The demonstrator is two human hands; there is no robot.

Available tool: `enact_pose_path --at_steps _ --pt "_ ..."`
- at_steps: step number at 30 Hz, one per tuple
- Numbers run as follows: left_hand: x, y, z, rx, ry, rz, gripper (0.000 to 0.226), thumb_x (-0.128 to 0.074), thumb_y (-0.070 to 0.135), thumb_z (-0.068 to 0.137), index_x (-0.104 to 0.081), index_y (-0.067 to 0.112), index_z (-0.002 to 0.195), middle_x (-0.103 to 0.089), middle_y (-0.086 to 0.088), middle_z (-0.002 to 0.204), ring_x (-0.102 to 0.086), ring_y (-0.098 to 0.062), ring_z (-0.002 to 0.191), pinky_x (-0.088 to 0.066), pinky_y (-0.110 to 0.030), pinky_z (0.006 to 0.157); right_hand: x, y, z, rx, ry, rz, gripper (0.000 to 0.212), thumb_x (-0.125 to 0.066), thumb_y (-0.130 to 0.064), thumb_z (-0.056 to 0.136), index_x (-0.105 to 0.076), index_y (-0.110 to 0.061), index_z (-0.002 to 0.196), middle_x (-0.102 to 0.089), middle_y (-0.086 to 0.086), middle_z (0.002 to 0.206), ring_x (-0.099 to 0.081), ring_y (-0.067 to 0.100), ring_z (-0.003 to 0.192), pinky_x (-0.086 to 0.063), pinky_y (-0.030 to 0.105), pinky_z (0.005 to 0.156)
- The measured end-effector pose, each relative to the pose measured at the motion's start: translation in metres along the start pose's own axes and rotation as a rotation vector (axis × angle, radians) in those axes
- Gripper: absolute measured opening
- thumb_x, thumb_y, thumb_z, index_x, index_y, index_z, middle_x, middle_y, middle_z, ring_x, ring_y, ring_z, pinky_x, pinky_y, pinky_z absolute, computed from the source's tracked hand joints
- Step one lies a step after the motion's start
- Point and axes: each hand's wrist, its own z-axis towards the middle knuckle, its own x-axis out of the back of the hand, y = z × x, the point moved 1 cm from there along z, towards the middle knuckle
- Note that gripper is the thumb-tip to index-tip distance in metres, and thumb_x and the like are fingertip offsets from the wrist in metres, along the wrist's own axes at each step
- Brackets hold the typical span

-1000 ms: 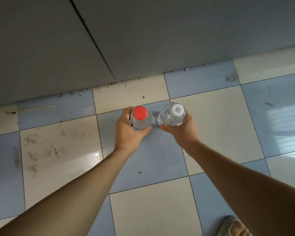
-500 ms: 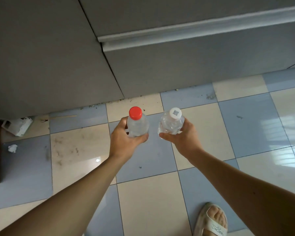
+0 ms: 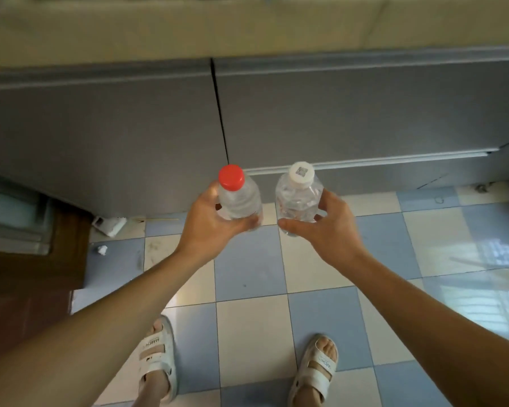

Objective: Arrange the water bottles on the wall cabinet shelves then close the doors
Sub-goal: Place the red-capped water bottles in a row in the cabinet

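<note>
**Carrying two bottles toward the cabinet — shelves not yet in sight**

I am holding one water bottle in each hand, both upright, out in front of me above the tiled floor [image 3: 247, 271]. My left hand [image 3: 209, 221] is gripping the red-capped bottle [image 3: 238, 198], fingers curled round its body. My right hand [image 3: 326, 227] is gripping the white-capped bottle [image 3: 297, 198], thumb across the front. The two bottles are near each other, not touching.

Step, as I judge it: the carry. Nothing is being placed yet. The next move is calling for raising both bottles well above the counter [image 3: 188, 30] to the wall cabinet and setting each upright on a shelf; a door may need a free hand first.

Not observable: the wall cabinet, its shelves and doors are lying outside the view. Only grey base cabinet doors [image 3: 350, 113] are showing below the counter. The fingers behind each bottle are hidden. The bottle bases are covered by my palms. The fill level is hard to read.
</note>
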Motion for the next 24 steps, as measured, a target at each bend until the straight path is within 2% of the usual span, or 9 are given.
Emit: enact_pose_path --at_steps 3,5,8,10,13,16,17,20,24 --pt "0.041 0.065 -0.018 -0.053 -0.008 0.012 0.067 -0.093 0.041 0.065 -0.063 0.03 0.124 -0.07 0.017 0.112 -0.065 -0.002 0.106 -0.052 -0.024 0.09 0.012 -0.079 -0.026 0.059 -0.011 0.004 0.058 -0.092 -0.039 0.066 -0.057 -0.046 0.111 -0.066 -0.009 0.122 -0.063 0.002 0.109 -0.05 0.009 0.075" --pt "0.072 0.105 -0.029 -0.087 0.019 0.004 0.065 -0.093 0.044 0.063 -0.063 0.038 0.12 -0.069 0.022 0.112 -0.063 0.001 0.107 -0.051 -0.024 0.09 0.013 -0.13 -0.043 0.101 -0.006 0.034 0.058 -0.09 -0.046 0.062 -0.057 -0.048 0.109 -0.066 -0.008 0.121 -0.065 0.002 0.107 -0.052 0.008 0.071" --pt "0.119 0.159 -0.042 -0.14 0.055 0.004 0.066 -0.091 0.054 0.06 -0.062 0.041 0.118 -0.068 0.026 0.111 -0.063 0.004 0.106 -0.052 -0.026 0.09 0.008 -0.2 -0.066 0.143 0.0 0.09 0.074 -0.087 -0.059 0.052 -0.061 -0.037 0.118 -0.068 -0.005 0.118 -0.068 0.005 0.106 -0.058 0.02 0.082" --pt "0.155 0.189 -0.048 -0.188 0.081 -0.015 0.068 -0.09 0.055 0.062 -0.062 0.036 0.121 -0.069 0.022 0.114 -0.065 0.001 0.108 -0.053 -0.032 0.094 0.001 -0.247 -0.075 0.173 0.007 0.103 0.071 -0.088 -0.058 0.051 -0.063 -0.038 0.115 -0.07 -0.007 0.114 -0.069 0.004 0.104 -0.058 0.029 0.088" --pt "0.213 0.229 -0.05 -0.278 0.084 -0.058 0.069 -0.088 0.049 0.065 -0.061 0.027 0.125 -0.07 0.015 0.116 -0.066 -0.003 0.109 -0.054 -0.035 0.097 -0.01 -0.316 -0.081 0.227 0.009 0.088 0.06 -0.091 -0.048 0.056 -0.064 -0.039 0.109 -0.075 -0.015 0.106 -0.069 -0.002 0.1 -0.056 0.025 0.085" --pt "0.272 0.269 -0.045 -0.357 0.076 -0.083 0.066 -0.089 0.035 0.069 -0.061 0.022 0.128 -0.071 0.009 0.118 -0.067 -0.008 0.11 -0.055 -0.041 0.098 -0.024 -0.385 -0.082 0.284 0.04 0.098 0.064 -0.093 -0.041 0.059 -0.065 -0.031 0.116 -0.076 -0.018 0.105 -0.07 -0.002 0.1 -0.057 0.018 0.081" --pt "0.293 0.283 -0.041 -0.382 0.076 -0.094 0.064 -0.09 0.03 0.071 -0.061 0.021 0.127 -0.071 0.008 0.117 -0.068 -0.01 0.109 -0.055 -0.043 0.097 -0.029 -0.408 -0.081 0.303 0.057 0.116 0.067 -0.093 -0.041 0.057 -0.065 -0.029 0.117 -0.076 -0.016 0.105 -0.071 0.001 0.1 -0.058 0.023 0.084" --pt "0.35 0.334 -0.032 -0.446 0.104 -0.119 0.058 -0.09 0.029 0.073 -0.062 0.024 0.123 -0.072 0.009 0.112 -0.069 -0.008 0.105 -0.057 -0.037 0.09 -0.037 -0.478 -0.08 0.346 0.116 0.162 0.076 -0.095 -0.042 0.052 -0.064 -0.025 0.118 -0.077 -0.008 0.105 -0.073 0.012 0.101 -0.056 0.043 0.095" --pt "0.416 0.41 -0.02 -0.531 0.152 -0.162 0.052 -0.088 0.028 0.076 -0.063 0.023 0.122 -0.072 0.008 0.111 -0.069 -0.008 0.102 -0.058 -0.03 0.087 -0.035 -0.574 -0.085 0.411 0.16 0.226 0.084 -0.097 -0.045 0.045 -0.064 -0.023 0.119 -0.077 -0.006 0.108 -0.073 0.014 0.102 -0.054 0.046 0.1"
